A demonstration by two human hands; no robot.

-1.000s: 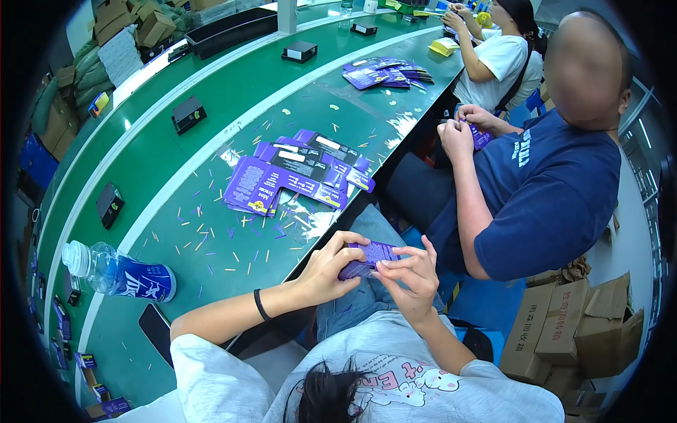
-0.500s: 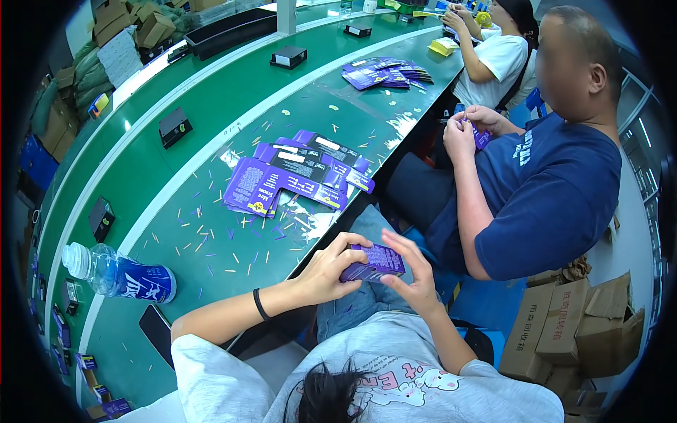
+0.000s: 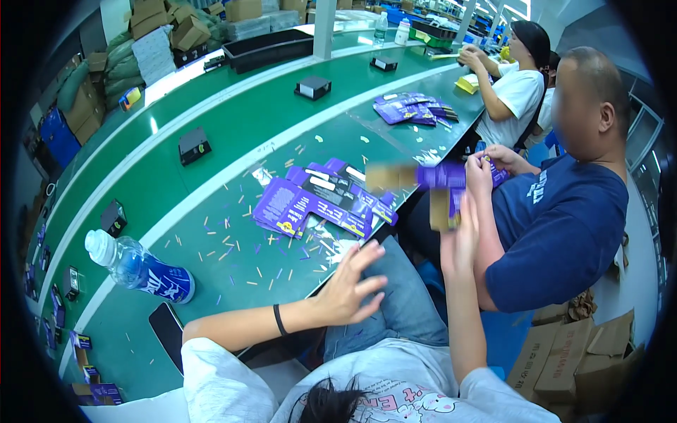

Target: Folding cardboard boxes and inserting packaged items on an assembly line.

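Note:
My left hand [image 3: 350,287] hovers over my lap by the table edge, its fingers spread and nothing in it. To the right, my right hand [image 3: 462,237] is raised and grips a purple carton [image 3: 443,176]. The carton is smeared by motion; it looks opened out, with brown inner flaps showing. A pile of flat purple and black cartons [image 3: 321,197] lies on the green table, beyond my left hand.
Scraps of paper are strewn around the pile. A water bottle [image 3: 141,271] and a phone [image 3: 166,333] are at the left. Black boxes [image 3: 193,145] sit on the green belt. Close on my right, a co-worker [image 3: 557,211] handles a purple carton. Brown boxes [image 3: 564,359] stand behind.
The carton, a folded purple box held between both hands, is now opened out in my right hand, which has moved up and right. My left hand has let go. The view has shifted.

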